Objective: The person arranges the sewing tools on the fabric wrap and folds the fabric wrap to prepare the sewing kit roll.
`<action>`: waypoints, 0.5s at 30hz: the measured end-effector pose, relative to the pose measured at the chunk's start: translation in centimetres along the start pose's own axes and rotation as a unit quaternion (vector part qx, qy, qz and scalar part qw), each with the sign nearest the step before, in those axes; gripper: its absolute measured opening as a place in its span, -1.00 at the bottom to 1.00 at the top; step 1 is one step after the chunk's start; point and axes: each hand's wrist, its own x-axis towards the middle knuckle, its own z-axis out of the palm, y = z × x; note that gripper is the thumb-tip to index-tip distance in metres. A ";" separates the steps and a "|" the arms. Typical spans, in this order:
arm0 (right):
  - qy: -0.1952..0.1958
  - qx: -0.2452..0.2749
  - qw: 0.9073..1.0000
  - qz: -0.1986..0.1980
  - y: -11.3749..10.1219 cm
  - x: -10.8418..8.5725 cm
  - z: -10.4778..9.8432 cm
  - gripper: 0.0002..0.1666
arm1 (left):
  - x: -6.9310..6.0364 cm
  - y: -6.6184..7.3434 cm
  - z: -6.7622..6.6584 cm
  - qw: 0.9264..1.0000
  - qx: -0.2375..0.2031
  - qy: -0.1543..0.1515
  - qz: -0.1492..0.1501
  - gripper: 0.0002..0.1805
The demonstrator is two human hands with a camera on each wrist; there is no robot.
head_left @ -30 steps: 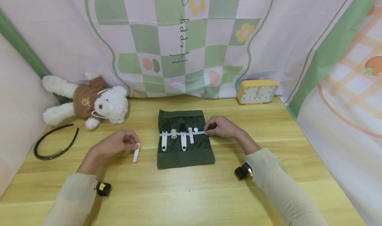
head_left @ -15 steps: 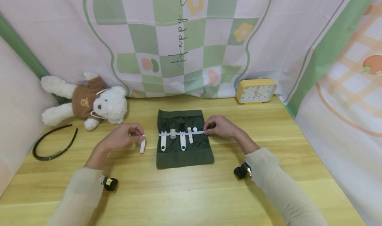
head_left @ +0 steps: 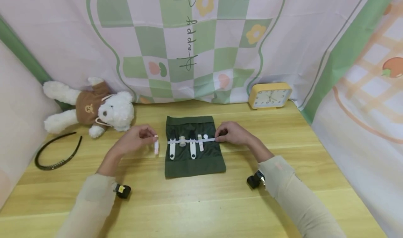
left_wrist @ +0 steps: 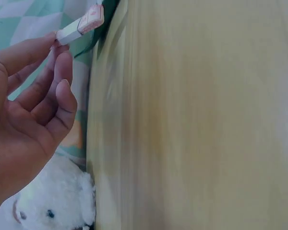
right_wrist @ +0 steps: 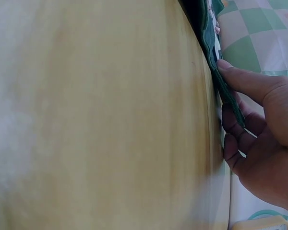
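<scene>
My left hand (head_left: 135,139) pinches one end of a small flat white-and-pink stick (head_left: 156,145) between thumb and fingertips, just left of a dark green fabric pouch (head_left: 195,168). In the left wrist view the pink printed end of that stick (left_wrist: 92,18) points away from the fingers. My right hand (head_left: 232,133) grips the pouch's right edge at a white strap (head_left: 211,139), thumb on top and fingers underneath. Under the strap sit two white-handled tools (head_left: 172,150) with black upper parts, a small pale cylinder (head_left: 182,141), a similar white-and-pink stick (head_left: 201,144) and a white round piece (head_left: 206,136).
A white plush bear (head_left: 118,110) in a brown top lies at the back left of the wooden table (head_left: 201,210). In front of it is a black headband (head_left: 50,167). A yellow-framed clock (head_left: 270,96) stands at the back right, before a checked curtain (head_left: 182,38).
My left hand has moved right and slightly away from me, bringing the white-and-pink stick close to the pouch. The right hand has kept its grip on the pouch edge.
</scene>
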 end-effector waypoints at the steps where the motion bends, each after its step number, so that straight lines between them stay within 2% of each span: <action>1: 0.001 0.000 1.000 0.001 0.0 0.0 0.0 -0.93 | 0.2 0.1 0.1 1.000 0.001 0.005 0.000 -0.88; 6: 0.002 -0.004 1.000 0.005 0.1 0.0 0.1 -0.95 | 1.2 0.9 0.6 1.000 0.001 0.029 0.001 -0.85; 12: 0.002 -0.019 1.000 -0.003 0.3 0.1 0.1 -0.95 | 2.7 1.9 1.5 0.996 0.001 0.085 0.013 -0.83; 15: 0.001 -0.027 1.000 -0.006 0.2 0.1 0.1 -0.93 | 3.4 2.6 2.1 0.996 -0.010 0.091 0.022 -0.82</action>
